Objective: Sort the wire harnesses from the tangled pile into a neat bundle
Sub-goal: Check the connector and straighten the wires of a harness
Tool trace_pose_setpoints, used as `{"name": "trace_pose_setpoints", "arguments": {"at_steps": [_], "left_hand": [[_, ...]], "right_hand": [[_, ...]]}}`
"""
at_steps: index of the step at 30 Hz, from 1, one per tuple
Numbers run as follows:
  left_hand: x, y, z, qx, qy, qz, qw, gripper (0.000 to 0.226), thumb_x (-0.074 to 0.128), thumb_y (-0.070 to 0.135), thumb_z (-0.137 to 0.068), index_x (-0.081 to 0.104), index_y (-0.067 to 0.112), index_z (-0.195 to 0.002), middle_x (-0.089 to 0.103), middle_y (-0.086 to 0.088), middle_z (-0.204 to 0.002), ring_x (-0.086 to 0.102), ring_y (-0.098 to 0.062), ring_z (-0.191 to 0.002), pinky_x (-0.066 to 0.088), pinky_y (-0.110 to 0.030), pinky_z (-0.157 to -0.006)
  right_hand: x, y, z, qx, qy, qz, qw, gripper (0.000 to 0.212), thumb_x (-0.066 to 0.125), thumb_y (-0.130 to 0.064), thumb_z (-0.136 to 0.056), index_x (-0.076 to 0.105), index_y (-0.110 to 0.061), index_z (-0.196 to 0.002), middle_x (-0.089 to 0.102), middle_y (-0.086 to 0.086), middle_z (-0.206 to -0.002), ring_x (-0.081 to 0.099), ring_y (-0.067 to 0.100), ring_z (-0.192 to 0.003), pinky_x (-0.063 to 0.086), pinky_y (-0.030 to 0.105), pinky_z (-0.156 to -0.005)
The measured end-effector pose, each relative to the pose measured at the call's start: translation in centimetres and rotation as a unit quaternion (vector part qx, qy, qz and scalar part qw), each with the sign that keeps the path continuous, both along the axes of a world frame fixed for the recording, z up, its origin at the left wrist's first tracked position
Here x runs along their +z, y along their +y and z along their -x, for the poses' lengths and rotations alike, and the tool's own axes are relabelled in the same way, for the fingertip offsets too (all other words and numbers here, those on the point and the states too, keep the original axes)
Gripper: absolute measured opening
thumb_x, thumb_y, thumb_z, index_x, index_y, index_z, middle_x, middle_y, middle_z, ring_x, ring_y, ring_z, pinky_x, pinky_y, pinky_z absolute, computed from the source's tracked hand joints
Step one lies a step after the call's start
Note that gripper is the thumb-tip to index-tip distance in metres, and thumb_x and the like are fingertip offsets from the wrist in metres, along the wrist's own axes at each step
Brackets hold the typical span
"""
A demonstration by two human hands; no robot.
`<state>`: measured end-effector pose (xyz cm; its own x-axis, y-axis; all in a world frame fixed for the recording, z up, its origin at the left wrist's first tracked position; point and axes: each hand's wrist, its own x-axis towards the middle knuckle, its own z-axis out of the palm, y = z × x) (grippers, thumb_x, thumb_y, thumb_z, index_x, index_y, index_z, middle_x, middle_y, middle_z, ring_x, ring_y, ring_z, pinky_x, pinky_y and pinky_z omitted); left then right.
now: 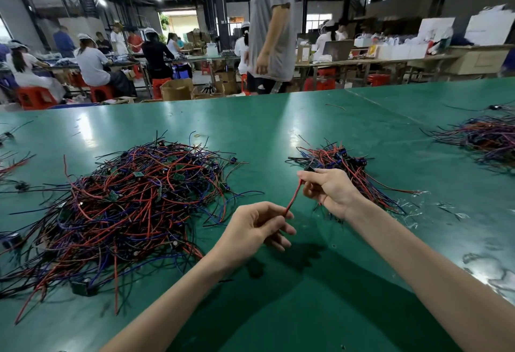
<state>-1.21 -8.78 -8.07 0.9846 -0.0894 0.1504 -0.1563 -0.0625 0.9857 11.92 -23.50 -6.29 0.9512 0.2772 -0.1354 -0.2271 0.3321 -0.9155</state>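
Pinching the lower end of a red harness (292,195) with the left hand (259,229), fingers curled. Pinching its upper end, by the black connector (309,169), with the right hand (328,188). Holding it taut over the table (306,296), between pile (133,198) on the left and bundle (334,156) on the right. Probably risking a slip: thin wire, light pinches, and pulling too hard possibly freeing one end or straining the connector. Risking, further out, laying it crosswise on the bundle and so spoiling its neatness. Risking also brushing the bundle's loose ends with the right hand, dragging them askew or back toward the pile.
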Motion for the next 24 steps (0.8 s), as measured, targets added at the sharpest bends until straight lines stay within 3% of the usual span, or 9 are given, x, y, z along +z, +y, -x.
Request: {"name": "trace_pose_setpoints", "arguments": {"at_steps": [9,11,14,19,21,24], "left_hand": [[-0.2,0.3,-0.1,-0.03,0.068,-0.047,0.996,0.019,0.055,0.014,-0.095,0.063,0.007,-0.079,0.067,-0.003,-0.058,0.061,-0.012,-0.043,0.046,-0.018,-0.041],[-0.4,0.3,-0.1,-0.031,0.085,-0.026,0.996,0.014,0.054,0.011,-0.095,0.064,0.005,-0.086,0.069,-0.005,-0.065,0.062,-0.012,-0.048,0.048,-0.018,-0.044],[-0.6,0.2,0.0,-0.028,0.1,0.006,0.995,0.013,0.051,0.003,-0.095,0.062,0.006,-0.102,0.072,-0.004,-0.077,0.064,-0.013,-0.054,0.051,-0.02,-0.047],[-0.5,-0.1,0.0,-0.025,0.109,0.028,0.993,0.022,0.047,-0.001,-0.096,0.056,0.008,-0.113,0.073,-0.005,-0.086,0.065,-0.013,-0.055,0.053,-0.021,-0.048],[-0.3,-0.1,0.0,-0.02,0.111,0.027,0.993,0.022,0.048,0.001,-0.096,0.055,0.007,-0.116,0.072,-0.006,-0.088,0.065,-0.013,-0.056,0.053,-0.021,-0.048],[-0.4,0.0,-0.2,-0.012,0.12,0.016,0.993,0.02,0.048,0.004,-0.097,0.056,0.008,-0.114,0.071,-0.006,-0.088,0.064,-0.013,-0.057,0.053,-0.022,-0.048]], "right_hand": [[0.0,0.0,-0.2,-0.027,-0.058,0.028,0.998,0.019,0.064,0.003,-0.084,0.059,-0.001,-0.067,0.054,0.001,-0.048,0.045,0.003,-0.037,0.045,0.016,-0.042],[0.0,0.1,-0.2,-0.04,-0.082,0.059,0.994,0.018,0.064,0.0,-0.085,0.06,-0.003,-0.068,0.05,0.006,-0.056,0.045,0.003,-0.037,0.046,0.017,-0.043],[0.6,-0.1,-0.4,-0.055,-0.115,0.096,0.987,0.006,0.063,-0.003,-0.087,0.058,-0.006,-0.086,0.053,0.006,-0.066,0.046,0.003,-0.039,0.046,0.018,-0.042],[4.0,-2.2,-3.6,-0.086,-0.176,0.193,0.962,0.017,0.063,-0.008,-0.089,0.049,-0.005,-0.099,0.059,0.01,-0.077,0.05,0.014,-0.054,0.048,0.026,-0.051],[5.2,-3.4,-5.6,-0.122,-0.216,0.275,0.929,0.024,0.064,-0.013,-0.089,0.05,-0.004,-0.107,0.061,0.01,-0.078,0.053,0.018,-0.058,0.048,0.033,-0.059],[5.7,-4.6,-8.0,-0.17,-0.278,0.483,0.813,0.027,0.064,-0.026,-0.088,0.057,-0.009,-0.109,0.067,0.013,-0.091,0.063,0.026,-0.079,0.05,0.037,-0.075]]}}
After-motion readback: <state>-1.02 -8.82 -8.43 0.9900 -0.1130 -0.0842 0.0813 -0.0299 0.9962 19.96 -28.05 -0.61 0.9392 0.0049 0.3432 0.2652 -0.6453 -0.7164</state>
